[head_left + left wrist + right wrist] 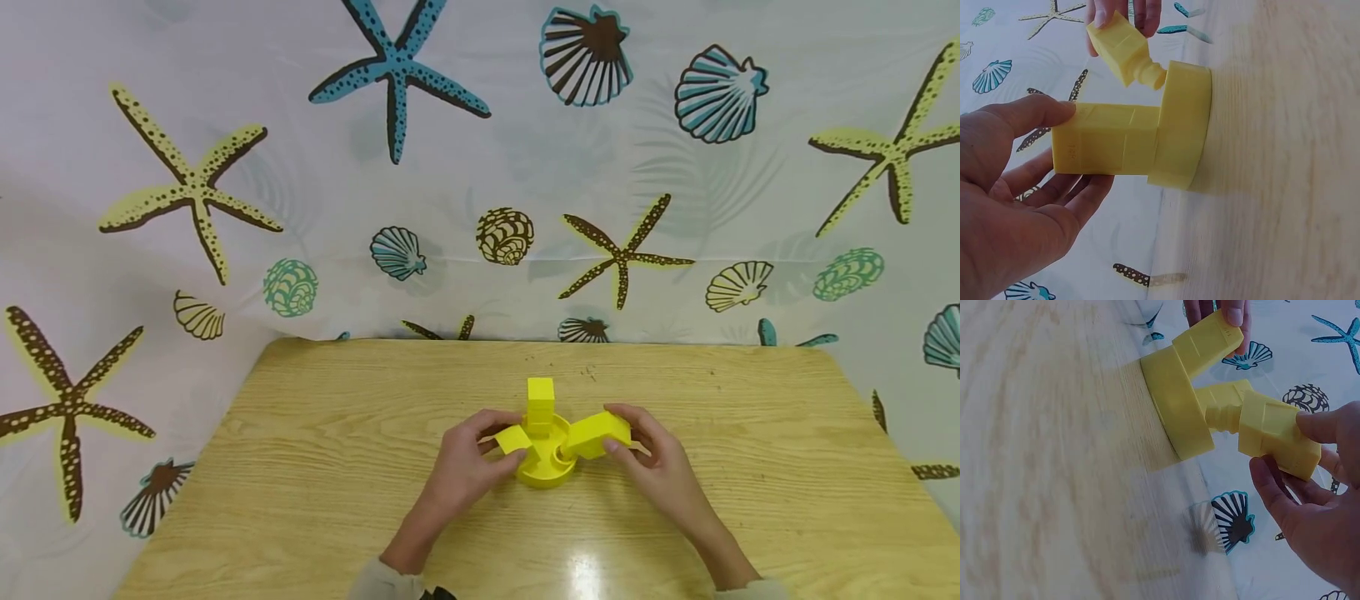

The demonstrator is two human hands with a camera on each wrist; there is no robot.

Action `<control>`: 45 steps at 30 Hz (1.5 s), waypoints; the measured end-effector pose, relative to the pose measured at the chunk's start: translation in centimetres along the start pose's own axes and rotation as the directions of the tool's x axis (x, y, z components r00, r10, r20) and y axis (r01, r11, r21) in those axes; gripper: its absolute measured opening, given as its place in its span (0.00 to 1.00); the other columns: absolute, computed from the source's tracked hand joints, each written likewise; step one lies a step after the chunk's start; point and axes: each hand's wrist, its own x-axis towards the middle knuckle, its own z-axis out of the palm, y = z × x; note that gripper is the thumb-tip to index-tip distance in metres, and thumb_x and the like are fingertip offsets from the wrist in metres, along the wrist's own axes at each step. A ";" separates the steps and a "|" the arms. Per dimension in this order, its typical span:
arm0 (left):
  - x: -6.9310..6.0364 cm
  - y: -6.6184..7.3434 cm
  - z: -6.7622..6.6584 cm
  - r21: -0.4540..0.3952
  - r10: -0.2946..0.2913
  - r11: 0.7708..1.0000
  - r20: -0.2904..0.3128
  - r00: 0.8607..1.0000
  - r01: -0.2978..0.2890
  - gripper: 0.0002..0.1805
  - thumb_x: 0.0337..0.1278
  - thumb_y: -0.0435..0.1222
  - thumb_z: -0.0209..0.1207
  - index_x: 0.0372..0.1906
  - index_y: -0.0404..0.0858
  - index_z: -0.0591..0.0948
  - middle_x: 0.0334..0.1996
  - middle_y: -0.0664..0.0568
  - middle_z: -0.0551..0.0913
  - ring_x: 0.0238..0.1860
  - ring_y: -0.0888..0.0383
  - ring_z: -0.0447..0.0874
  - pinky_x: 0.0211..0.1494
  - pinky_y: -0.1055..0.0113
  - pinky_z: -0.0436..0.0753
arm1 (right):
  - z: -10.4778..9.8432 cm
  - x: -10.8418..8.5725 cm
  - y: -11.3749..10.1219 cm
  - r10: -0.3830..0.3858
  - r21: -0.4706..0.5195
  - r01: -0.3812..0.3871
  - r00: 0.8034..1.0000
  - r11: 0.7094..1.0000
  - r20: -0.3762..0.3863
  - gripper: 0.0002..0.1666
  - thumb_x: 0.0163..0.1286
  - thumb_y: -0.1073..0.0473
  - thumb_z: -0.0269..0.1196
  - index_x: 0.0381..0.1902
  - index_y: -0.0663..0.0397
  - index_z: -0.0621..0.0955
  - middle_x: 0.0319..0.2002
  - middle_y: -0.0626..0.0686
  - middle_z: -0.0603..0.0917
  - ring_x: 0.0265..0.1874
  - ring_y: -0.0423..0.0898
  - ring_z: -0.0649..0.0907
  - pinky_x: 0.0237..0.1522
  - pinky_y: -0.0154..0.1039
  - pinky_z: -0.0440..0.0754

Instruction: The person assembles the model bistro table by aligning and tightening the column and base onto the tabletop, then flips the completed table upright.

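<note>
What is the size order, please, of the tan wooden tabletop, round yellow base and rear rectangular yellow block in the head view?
Largest to smallest:
tan wooden tabletop
round yellow base
rear rectangular yellow block

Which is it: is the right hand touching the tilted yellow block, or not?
Touching: the right wrist view shows the right hand pinching the tilted yellow block between thumb and fingers.

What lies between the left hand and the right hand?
In the head view: the yellow base, with the left block held by the left hand, the tilted right block held by the right hand, and an upright far block.
</note>
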 end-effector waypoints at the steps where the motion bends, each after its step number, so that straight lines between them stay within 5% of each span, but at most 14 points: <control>1: 0.0 -0.1 -0.1 -0.009 -0.001 1.000 0.003 1.000 0.001 0.21 0.60 0.28 0.70 0.59 0.33 0.82 0.57 0.45 0.83 0.61 0.46 0.81 0.62 0.53 0.83 | 0.2 0.0 -0.1 -0.007 -0.010 0.007 1.000 1.000 0.007 0.24 0.76 0.64 0.63 0.67 0.54 0.76 0.61 0.59 0.79 0.54 0.47 0.83 0.47 0.38 0.88; 13: 0.2 -0.4 -0.7 -0.098 -0.018 0.995 0.043 0.999 0.022 0.20 0.60 0.28 0.70 0.58 0.32 0.83 0.57 0.43 0.83 0.62 0.43 0.80 0.63 0.56 0.82 | 1.5 0.2 -0.4 -0.200 -0.250 0.200 0.979 0.947 0.024 0.26 0.73 0.69 0.64 0.68 0.57 0.77 0.64 0.51 0.80 0.56 0.48 0.80 0.48 0.45 0.89; 26: 0.2 -0.3 -1.0 -0.114 -0.050 0.992 0.051 0.997 0.056 0.21 0.61 0.29 0.70 0.59 0.31 0.83 0.58 0.43 0.82 0.62 0.44 0.80 0.63 0.57 0.82 | 1.9 1.2 -1.1 -0.197 -0.262 0.222 0.974 0.939 0.115 0.24 0.71 0.68 0.67 0.64 0.57 0.79 0.59 0.54 0.83 0.55 0.49 0.84 0.50 0.45 0.88; 33: 0.3 -0.5 -0.8 -0.122 -0.037 0.992 0.066 0.997 0.045 0.22 0.61 0.30 0.70 0.59 0.31 0.82 0.58 0.43 0.82 0.62 0.43 0.80 0.62 0.56 0.82 | 1.6 1.0 -1.0 -0.145 -0.166 0.172 0.976 0.971 0.164 0.24 0.73 0.69 0.64 0.65 0.58 0.79 0.60 0.55 0.82 0.57 0.53 0.84 0.56 0.45 0.85; 40: 0.2 -0.4 -0.9 -0.111 -0.043 0.993 0.060 0.997 0.049 0.22 0.61 0.30 0.70 0.59 0.31 0.82 0.58 0.43 0.82 0.62 0.43 0.80 0.63 0.56 0.82 | 1.6 1.2 -1.0 -0.085 -0.188 0.117 0.981 0.975 0.172 0.26 0.71 0.59 0.70 0.65 0.51 0.80 0.60 0.54 0.83 0.48 0.48 0.85 0.45 0.42 0.90; 45: 0.2 -0.4 -0.9 -0.122 -0.047 0.991 0.065 0.997 0.054 0.22 0.61 0.31 0.70 0.60 0.32 0.82 0.58 0.44 0.82 0.62 0.44 0.80 0.63 0.57 0.82 | 1.1 1.2 -1.3 -0.062 -0.168 0.100 0.975 0.981 0.215 0.28 0.70 0.59 0.71 0.66 0.50 0.79 0.63 0.53 0.81 0.52 0.50 0.84 0.45 0.42 0.90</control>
